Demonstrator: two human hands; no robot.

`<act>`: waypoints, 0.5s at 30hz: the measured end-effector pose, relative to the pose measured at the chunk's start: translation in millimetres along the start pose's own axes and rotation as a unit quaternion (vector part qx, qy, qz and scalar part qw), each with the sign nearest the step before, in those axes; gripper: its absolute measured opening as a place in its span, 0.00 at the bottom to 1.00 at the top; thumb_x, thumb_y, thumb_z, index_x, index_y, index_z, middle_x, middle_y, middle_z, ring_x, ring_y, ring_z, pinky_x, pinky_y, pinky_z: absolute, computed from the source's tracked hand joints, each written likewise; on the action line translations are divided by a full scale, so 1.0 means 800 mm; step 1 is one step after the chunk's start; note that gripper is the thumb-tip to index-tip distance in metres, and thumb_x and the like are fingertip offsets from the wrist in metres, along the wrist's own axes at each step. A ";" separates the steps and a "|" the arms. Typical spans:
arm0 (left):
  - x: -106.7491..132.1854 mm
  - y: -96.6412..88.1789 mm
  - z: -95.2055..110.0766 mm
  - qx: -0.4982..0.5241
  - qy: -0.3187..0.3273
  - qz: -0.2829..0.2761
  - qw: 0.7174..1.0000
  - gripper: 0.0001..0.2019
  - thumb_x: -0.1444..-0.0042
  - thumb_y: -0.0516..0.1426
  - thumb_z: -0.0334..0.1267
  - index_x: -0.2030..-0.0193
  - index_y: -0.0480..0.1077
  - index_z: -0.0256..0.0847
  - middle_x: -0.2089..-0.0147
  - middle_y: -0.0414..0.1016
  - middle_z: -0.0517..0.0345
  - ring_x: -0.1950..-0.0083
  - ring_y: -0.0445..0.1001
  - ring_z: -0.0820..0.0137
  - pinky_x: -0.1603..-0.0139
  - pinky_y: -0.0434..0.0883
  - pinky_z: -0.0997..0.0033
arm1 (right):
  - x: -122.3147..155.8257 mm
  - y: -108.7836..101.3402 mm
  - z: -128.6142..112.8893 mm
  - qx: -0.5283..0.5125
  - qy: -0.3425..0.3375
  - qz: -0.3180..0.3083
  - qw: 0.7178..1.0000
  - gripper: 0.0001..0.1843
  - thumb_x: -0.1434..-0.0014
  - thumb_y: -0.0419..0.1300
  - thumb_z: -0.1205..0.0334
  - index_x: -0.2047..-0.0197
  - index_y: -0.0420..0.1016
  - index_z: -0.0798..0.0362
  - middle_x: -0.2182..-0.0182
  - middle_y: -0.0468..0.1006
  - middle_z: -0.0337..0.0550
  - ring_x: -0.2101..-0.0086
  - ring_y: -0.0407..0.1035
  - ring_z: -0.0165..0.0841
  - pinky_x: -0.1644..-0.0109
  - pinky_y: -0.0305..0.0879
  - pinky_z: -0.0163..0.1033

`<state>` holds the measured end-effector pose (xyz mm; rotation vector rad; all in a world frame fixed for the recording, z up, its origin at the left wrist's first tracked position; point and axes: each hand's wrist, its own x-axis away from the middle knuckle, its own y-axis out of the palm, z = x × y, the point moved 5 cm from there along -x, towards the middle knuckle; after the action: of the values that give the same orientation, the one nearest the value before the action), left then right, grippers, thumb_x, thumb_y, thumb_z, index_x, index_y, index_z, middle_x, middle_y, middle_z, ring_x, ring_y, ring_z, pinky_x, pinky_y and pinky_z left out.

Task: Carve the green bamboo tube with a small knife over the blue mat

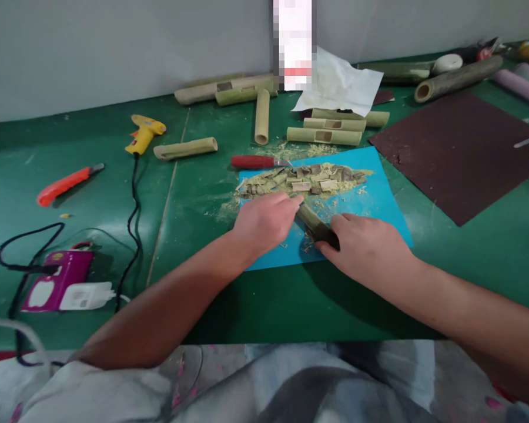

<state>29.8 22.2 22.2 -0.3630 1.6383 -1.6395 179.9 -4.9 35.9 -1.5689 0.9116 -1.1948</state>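
Observation:
A short green bamboo tube (312,219) lies slanted between my two hands, over a blue sheet (390,214). My left hand (268,220) is closed at the tube's far end, its fingertips mostly hidden. Around the near, darker end, my right hand (370,242) is wrapped, with the thumb in front. Just beyond my hands, bamboo chips and shavings (320,177) form a heap on the sheet. A red-handled tool (252,162) with a metal end rests at the heap's far left edge.
Cut bamboo pieces (324,137) lie at the back, several with openings. To the left are a yellow glue gun (146,132), an orange utility knife (68,185) and a purple power adapter (62,279) with cords. A dark brown sheet (458,158) covers the right side.

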 end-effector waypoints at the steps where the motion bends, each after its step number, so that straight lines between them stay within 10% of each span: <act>1: -0.001 -0.001 -0.001 -0.008 -0.004 0.005 1.000 0.20 0.28 0.45 0.38 0.46 0.76 0.36 0.67 0.77 0.52 0.68 0.74 0.69 0.70 0.66 0.72 | 0.000 0.000 0.000 0.000 -0.001 0.002 1.000 0.14 0.35 0.54 0.53 0.61 0.75 0.54 0.66 0.80 0.50 0.68 0.74 0.39 0.73 0.45 0.39; 10: -0.004 -0.001 -0.011 0.163 -0.058 0.025 0.985 0.16 0.30 0.52 0.40 0.47 0.78 0.37 0.63 0.82 0.52 0.65 0.79 0.69 0.65 0.72 0.73 | -0.002 0.000 0.002 0.025 -0.017 0.059 0.998 0.16 0.36 0.52 0.54 0.66 0.75 0.54 0.69 0.79 0.48 0.72 0.70 0.36 0.72 0.40 0.41; 15: -0.004 0.000 -0.021 0.453 -0.240 0.011 0.859 0.13 0.35 0.54 0.39 0.52 0.78 0.35 0.73 0.79 0.59 0.82 0.68 0.79 0.78 0.67 0.79 | -0.002 -0.006 0.005 0.021 -0.046 0.121 0.991 0.18 0.36 0.55 0.50 0.67 0.75 0.53 0.71 0.77 0.47 0.72 0.69 0.35 0.71 0.44 0.41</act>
<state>20.3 36.2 21.3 -0.2222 0.4014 -1.9010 183.1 -0.8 39.9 -1.4223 0.9783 -0.9562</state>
